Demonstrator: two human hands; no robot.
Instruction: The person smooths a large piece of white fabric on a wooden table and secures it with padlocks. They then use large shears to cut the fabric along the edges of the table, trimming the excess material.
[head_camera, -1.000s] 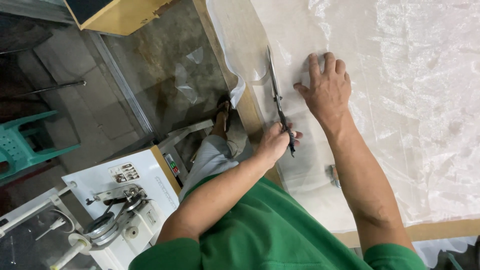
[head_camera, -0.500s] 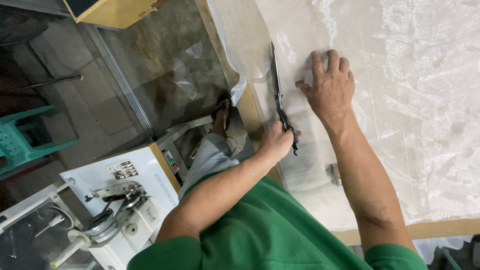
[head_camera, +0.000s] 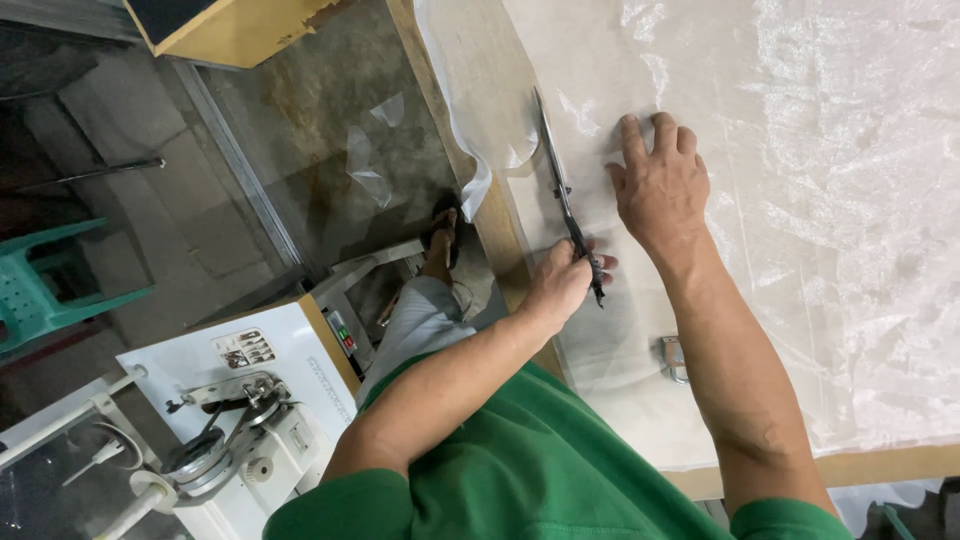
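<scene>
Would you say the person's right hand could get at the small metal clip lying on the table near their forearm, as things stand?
Probably yes. The right hand lies flat on the sheer white fabric, holding nothing, and the metal clip sits uncovered beside that forearm. Nothing lies between them; the left hand with the scissors stays off to the side.

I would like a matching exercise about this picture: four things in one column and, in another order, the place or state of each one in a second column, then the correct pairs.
Things
1. scissors
2. right hand
3. green plastic chair
4. sewing machine

Places or states
A. stands on the floor at the far left edge
B. lies flat, fingers spread, on the clear sheet
C. white, low in the picture beside the person's left elbow
D. held by the left hand, blades pointing away along the table edge

Pairs: 1-D, 2-B, 3-A, 4-C
</scene>
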